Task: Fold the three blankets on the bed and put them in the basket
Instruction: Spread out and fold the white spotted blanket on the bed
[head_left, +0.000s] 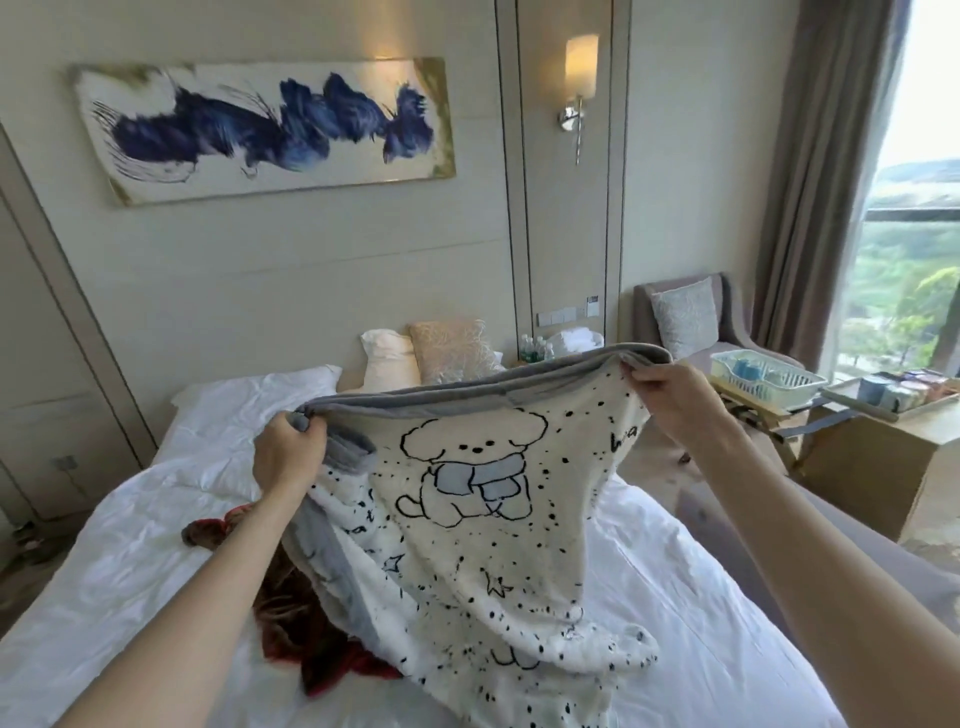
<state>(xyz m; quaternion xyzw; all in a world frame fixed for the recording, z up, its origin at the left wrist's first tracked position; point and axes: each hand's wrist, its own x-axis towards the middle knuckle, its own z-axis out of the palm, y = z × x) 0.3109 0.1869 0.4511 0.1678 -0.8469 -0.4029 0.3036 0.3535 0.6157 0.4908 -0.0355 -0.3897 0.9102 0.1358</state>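
A white blanket with a cartoon dog, black dots and a grey edge hangs over the bed. My left hand grips its top edge at the left corner. My right hand pinches the same edge at the right, so the grey hem is stretched between them. The blanket's lower part trails onto the bed. Under it at the left lies a dark red and brown blanket, mostly covered. No third blanket is visible as a separate thing.
Pillows lean on the headboard wall. At the right stand an armchair, a pale green plastic basket with items in it, a tray of cups and a cardboard box. A window is at the far right.
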